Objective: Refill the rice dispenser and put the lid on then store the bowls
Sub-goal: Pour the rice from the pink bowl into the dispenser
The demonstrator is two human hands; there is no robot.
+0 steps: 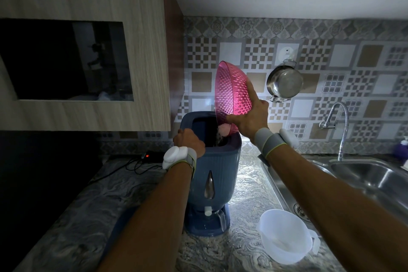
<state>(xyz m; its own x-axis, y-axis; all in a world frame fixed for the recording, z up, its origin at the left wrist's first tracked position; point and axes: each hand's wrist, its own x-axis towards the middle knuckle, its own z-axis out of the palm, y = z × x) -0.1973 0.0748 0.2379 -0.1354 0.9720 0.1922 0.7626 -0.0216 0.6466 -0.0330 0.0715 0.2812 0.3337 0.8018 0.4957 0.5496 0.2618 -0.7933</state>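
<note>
A blue ribbed rice dispenser (217,172) stands on the marbled counter with its top open. My right hand (251,115) grips a pink textured bowl (231,93), tipped almost on edge over the opening, and white rice (223,131) spills from its lower rim into the dispenser. My left hand (188,141) rests closed on the dispenser's left top rim. A white plastic bowl with a handle (287,235) sits on the counter at the front right, a little rice in its bottom. A dark blue flat piece (120,223) lies under my left forearm; whether it is the lid I cannot tell.
A steel sink (373,181) with a curved tap (341,121) lies to the right. A steel pot (284,83) hangs on the tiled wall. A wooden cabinet (141,51) overhangs the left. A black device with a red light and cables (148,157) sits behind the dispenser.
</note>
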